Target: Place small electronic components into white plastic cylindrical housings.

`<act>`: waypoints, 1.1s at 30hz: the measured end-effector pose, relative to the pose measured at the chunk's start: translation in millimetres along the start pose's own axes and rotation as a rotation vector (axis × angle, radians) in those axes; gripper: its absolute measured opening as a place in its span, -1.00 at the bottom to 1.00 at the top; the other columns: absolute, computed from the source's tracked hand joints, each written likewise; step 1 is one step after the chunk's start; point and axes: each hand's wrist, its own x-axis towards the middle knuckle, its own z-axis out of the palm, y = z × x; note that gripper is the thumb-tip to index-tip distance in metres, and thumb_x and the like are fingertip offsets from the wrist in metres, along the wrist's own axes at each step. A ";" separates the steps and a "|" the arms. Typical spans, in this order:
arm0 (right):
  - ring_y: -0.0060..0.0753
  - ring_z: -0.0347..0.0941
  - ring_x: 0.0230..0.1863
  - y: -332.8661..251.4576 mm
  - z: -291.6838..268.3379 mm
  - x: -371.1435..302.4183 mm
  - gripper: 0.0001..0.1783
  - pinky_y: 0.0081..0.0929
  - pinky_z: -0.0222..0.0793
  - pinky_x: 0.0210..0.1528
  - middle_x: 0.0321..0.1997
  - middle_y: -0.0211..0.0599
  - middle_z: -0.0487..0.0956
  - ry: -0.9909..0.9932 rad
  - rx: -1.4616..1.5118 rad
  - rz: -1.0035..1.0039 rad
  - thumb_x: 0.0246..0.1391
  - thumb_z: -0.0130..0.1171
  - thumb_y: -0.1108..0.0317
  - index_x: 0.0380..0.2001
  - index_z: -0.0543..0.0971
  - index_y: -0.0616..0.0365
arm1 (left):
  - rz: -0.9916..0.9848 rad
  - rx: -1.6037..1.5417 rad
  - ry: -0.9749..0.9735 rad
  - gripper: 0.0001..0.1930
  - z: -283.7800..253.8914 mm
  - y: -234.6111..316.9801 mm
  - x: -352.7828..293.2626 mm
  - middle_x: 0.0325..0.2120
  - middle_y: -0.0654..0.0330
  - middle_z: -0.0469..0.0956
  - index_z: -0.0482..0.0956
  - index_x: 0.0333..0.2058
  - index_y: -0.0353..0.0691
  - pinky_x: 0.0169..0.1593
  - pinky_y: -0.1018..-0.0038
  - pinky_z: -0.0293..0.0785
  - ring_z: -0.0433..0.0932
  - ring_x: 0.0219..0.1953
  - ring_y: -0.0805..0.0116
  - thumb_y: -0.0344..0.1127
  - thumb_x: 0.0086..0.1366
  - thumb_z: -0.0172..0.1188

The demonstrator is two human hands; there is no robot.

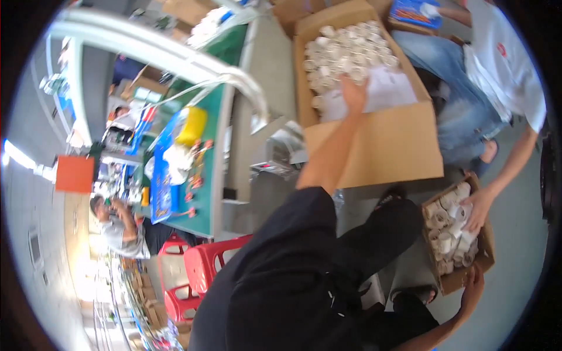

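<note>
My left hand (353, 93) reaches over the near wall of a large cardboard box (374, 146). Its fingers and thumb are closed around one of the white cylindrical parts (358, 75), at the near edge of the packed rows; the fingertips are partly hidden. A white sheet (389, 90) lies beside them in the box. Low on the right, my right hand (472, 288) grips the edge of a small cardboard box (453, 285) full of loose white cylindrical parts (448, 240). A co-worker's hand (479, 206) reaches into this small box from the other side.
A co-worker in jeans (468, 99) sits right of the large box. At left stands a green-topped workbench (216, 146) with a blue tray (165, 196) and a yellow container (192, 126). Red stools (202, 266) stand below it. Another person (126, 234) sits farther off.
</note>
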 end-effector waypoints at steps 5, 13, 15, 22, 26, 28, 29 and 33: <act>-0.32 0.43 -0.06 24.7 -10.0 -6.3 -0.53 -0.42 0.34 -0.05 -0.03 -0.18 0.48 0.045 -0.093 -0.118 0.20 -0.01 0.15 0.06 0.37 0.25 | -0.298 -0.412 -0.079 -0.33 -53.9 107.1 -71.0 -0.27 -0.05 0.45 0.15 -0.08 -0.31 -0.03 0.37 0.32 0.44 -0.20 0.19 -0.17 -0.02 0.39; -0.22 0.50 -0.14 -39.0 10.5 -53.3 -0.61 -0.39 0.37 -0.07 -0.17 -0.06 0.57 0.308 0.115 0.045 0.12 0.05 0.22 -0.03 0.47 0.19 | -0.456 -1.435 -1.459 -0.40 -61.8 208.3 -199.7 0.20 0.03 0.14 0.08 0.21 -0.30 0.34 0.17 -0.12 0.06 0.27 0.12 -0.15 0.26 -0.07; -0.45 0.46 -0.25 -32.5 -5.7 -93.2 -0.63 -0.50 0.36 -0.15 -0.28 -0.16 0.58 0.498 0.301 0.001 0.17 0.02 0.22 -0.06 0.49 0.25 | -0.599 -1.405 -1.858 -0.35 -48.2 223.3 -220.1 0.16 -0.05 0.21 0.20 0.14 -0.32 0.20 0.10 0.21 0.22 0.17 -0.13 0.01 0.19 0.02; -0.48 0.48 -0.49 235.3 36.0 -289.9 -0.69 -0.54 0.43 -0.42 -0.47 -0.32 0.56 1.268 0.473 0.695 0.17 -0.03 0.27 -0.20 0.53 0.29 | -1.147 -1.036 -2.138 -0.51 11.1 267.8 -411.4 -0.13 0.06 0.46 0.34 0.04 -0.22 -0.08 0.31 0.40 0.47 -0.16 0.14 -0.01 0.26 -0.01; -0.44 0.49 -0.50 292.3 128.7 -308.0 -0.69 -0.53 0.44 -0.46 -0.47 -0.29 0.56 1.235 0.944 0.898 0.16 -0.05 0.27 -0.21 0.54 0.28 | -1.246 -0.660 -2.021 -0.56 8.1 243.9 -419.7 -0.15 -0.01 0.46 0.37 0.01 -0.26 -0.10 0.36 0.38 0.44 -0.20 0.20 -0.08 0.29 -0.02; -0.32 0.51 -0.46 350.1 163.1 -315.1 -0.70 -0.42 0.46 -0.39 -0.45 -0.18 0.56 1.145 0.946 1.012 0.11 -0.06 0.34 -0.17 0.53 0.24 | -1.258 -0.632 -1.979 -0.59 0.6 254.4 -443.1 -0.14 0.01 0.46 0.39 -0.03 -0.25 -0.10 0.35 0.39 0.45 -0.19 0.17 -0.08 0.28 -0.02; -0.32 0.51 -0.46 360.2 177.9 -300.0 -0.70 -0.42 0.46 -0.39 -0.45 -0.18 0.56 1.120 0.970 1.012 0.11 -0.06 0.34 -0.17 0.53 0.24 | -1.235 -0.599 -1.914 -0.61 2.2 256.4 -441.2 -0.14 0.03 0.46 0.41 -0.06 -0.24 -0.09 0.33 0.40 0.46 -0.17 0.15 -0.08 0.28 -0.03; -0.01 0.49 -0.34 407.1 193.2 -254.7 -0.63 -0.25 0.41 -0.25 -0.37 0.03 0.55 0.925 0.094 0.846 -0.06 0.03 0.43 -0.09 0.47 0.15 | -1.184 -0.715 -1.960 -0.65 13.5 258.6 -414.0 -0.09 -0.03 0.41 0.39 -0.05 -0.21 -0.16 0.34 0.43 0.45 -0.19 0.17 -0.13 0.29 -0.04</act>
